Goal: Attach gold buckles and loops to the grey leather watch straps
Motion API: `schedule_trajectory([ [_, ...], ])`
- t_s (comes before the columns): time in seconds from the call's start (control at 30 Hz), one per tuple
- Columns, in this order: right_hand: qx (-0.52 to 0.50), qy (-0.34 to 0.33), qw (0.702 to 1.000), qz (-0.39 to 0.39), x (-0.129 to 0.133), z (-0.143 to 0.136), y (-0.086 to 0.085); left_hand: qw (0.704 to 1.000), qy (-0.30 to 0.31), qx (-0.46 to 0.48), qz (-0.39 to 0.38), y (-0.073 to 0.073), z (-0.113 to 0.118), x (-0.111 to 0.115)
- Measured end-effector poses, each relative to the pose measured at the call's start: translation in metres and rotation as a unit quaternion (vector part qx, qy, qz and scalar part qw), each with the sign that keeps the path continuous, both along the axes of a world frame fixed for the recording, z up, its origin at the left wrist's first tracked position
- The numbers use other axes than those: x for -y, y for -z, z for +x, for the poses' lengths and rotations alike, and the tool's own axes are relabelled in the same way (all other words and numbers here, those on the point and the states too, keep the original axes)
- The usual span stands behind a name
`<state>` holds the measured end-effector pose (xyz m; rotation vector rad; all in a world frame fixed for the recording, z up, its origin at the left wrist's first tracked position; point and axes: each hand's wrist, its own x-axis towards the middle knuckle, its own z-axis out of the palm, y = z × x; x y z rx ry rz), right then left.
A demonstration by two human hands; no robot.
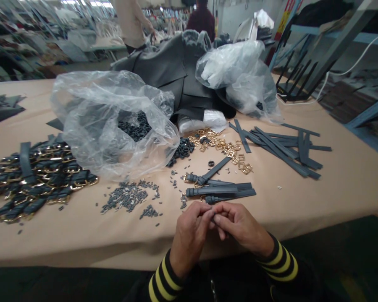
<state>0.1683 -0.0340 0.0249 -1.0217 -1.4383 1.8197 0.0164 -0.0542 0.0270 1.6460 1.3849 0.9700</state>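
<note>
My left hand and my right hand meet at the near edge of the table, fingertips pinched together. A small dark piece shows between them, mostly hidden by the fingers, so its kind is unclear. Just beyond my hands lie several grey straps with gold buckles. Left of them, small dark and pale pieces form a loose pile. Gold buckle frames are heaped farther back, beside dark strap loops.
Plain grey straps lie to the right. An open clear plastic bag holds dark loops. At left sits a heap of buckled straps. Behind are dark sheet material, another plastic bag and a black router. Two people stand beyond.
</note>
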Motion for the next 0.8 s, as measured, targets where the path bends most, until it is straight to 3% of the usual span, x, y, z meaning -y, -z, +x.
schedule_trajectory([
  [0.17,-0.006,-0.022,1.000,0.003,-0.002,0.002,-0.007,0.997,0.001,0.009,-0.073,-0.006,-0.004,-0.012],
  [0.37,0.005,0.008,1.000,-0.001,-0.011,0.008,-0.008,0.997,0.046,-0.032,-0.044,-0.007,0.003,-0.024],
  [0.67,0.140,0.063,0.981,0.119,-0.016,0.007,-0.005,0.981,0.021,0.134,-0.139,0.001,0.012,-0.035],
  [0.8,0.103,0.063,0.989,0.089,-0.020,0.012,-0.002,0.986,0.051,0.110,-0.116,-0.001,0.013,-0.041],
])
